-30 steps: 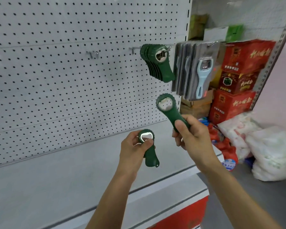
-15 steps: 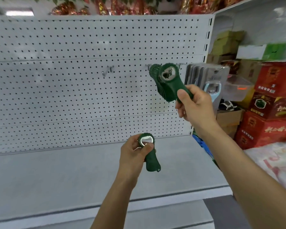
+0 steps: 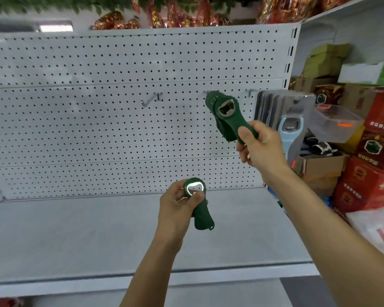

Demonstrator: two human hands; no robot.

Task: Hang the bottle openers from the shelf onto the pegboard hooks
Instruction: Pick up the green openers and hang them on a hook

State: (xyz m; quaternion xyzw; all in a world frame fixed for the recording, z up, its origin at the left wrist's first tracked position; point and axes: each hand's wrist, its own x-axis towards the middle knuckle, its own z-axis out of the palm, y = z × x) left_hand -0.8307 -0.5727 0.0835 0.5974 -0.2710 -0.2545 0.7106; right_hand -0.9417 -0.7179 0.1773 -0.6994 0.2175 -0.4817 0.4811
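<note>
From the head camera, the right hand (image 3: 261,147) is closed around the handle of a green bottle opener (image 3: 231,117), whose round head is raised against the row of green openers (image 3: 217,114) already hanging on a pegboard hook (image 3: 208,92) near the right edge of the pegboard (image 3: 98,120). The left hand (image 3: 177,207) grips a second green opener (image 3: 197,202) by its head, low over the shelf (image 3: 75,229) near its back edge. Another hook (image 3: 150,99) further left hangs bare.

To seat it well, I would line the opener's metal opening up with the hook tip (hidden behind the hanging row), slide it straight back along the prong, and loosen the grip only once it hangs freely.
</note>
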